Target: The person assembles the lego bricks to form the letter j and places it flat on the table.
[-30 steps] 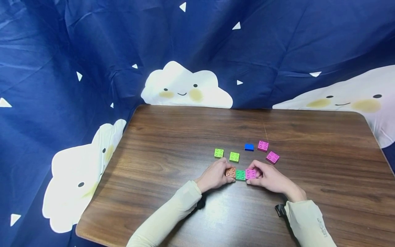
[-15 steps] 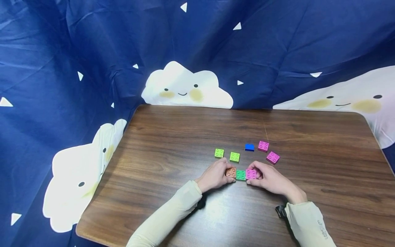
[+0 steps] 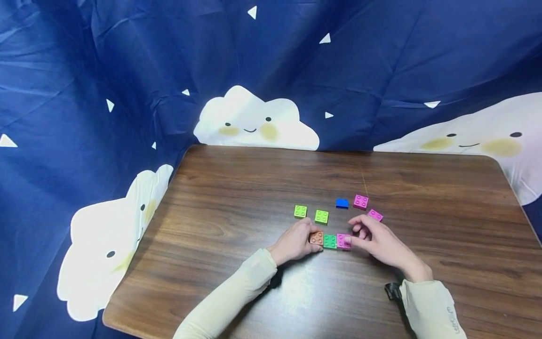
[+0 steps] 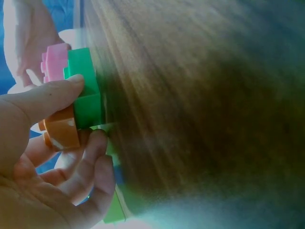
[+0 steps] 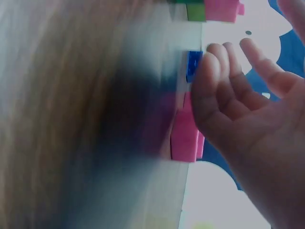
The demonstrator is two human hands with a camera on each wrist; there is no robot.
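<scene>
In the head view my left hand (image 3: 295,240) grips an orange toy brick (image 3: 316,238), thumb at its near side and fingers at the far side. A green brick (image 3: 330,241) and a pink brick (image 3: 341,241) continue the row to the right. From the left wrist, the green brick (image 4: 88,112) reaches nearer the table than the orange and pink ones, and the left thumb lies across its side. My right hand (image 3: 387,245) is off to the right, fingers loosely bent around nothing, its thumb overlapping the pink brick's edge. The right wrist view shows that palm (image 5: 252,119) holding nothing.
Beyond the hands lie two lime bricks (image 3: 300,211) (image 3: 322,216), a blue brick (image 3: 342,203) and two loose pink bricks (image 3: 361,202) (image 3: 375,215). They rest on a wooden table (image 3: 237,188). A blue cloud-print curtain (image 3: 360,70) hangs behind its far edge.
My right hand has let go of the pink brick and shifted right, its fingers now apart from it and partly covering a loose pink brick. The left hand keeps its grip.
</scene>
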